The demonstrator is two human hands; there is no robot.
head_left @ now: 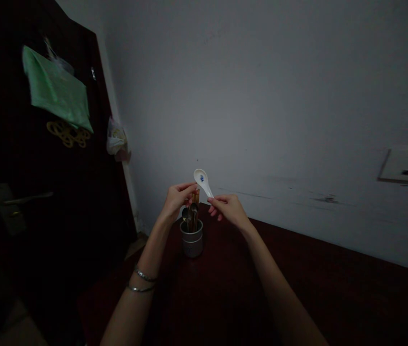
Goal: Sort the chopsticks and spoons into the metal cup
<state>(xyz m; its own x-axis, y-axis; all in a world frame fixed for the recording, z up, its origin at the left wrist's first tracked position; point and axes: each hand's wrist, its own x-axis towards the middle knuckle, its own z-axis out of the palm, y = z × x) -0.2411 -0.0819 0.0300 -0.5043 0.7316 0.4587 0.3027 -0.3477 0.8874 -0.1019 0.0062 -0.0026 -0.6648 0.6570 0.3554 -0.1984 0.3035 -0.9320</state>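
A white spoon [201, 178] with a blue mark in its bowl is held up above the table, bowl toward the upper left. My right hand [227, 207] pinches the end of its handle. Close to the left edge of the bowl is my left hand [179, 199], its fingers pressed together; whether they touch the spoon or grip something is hard to make out. Just below, a grey metal cup [192, 245] holds chopsticks and dark spoons standing upright, partly behind my left fingers.
The dark red table [225, 269] meets a pale wall behind the cup. At the left is a dark door with a handle [27, 198] and a hanging green cloth [57, 91]. A plastic bag [116, 139] hangs near the door frame. A socket [407, 165] is on the right wall.
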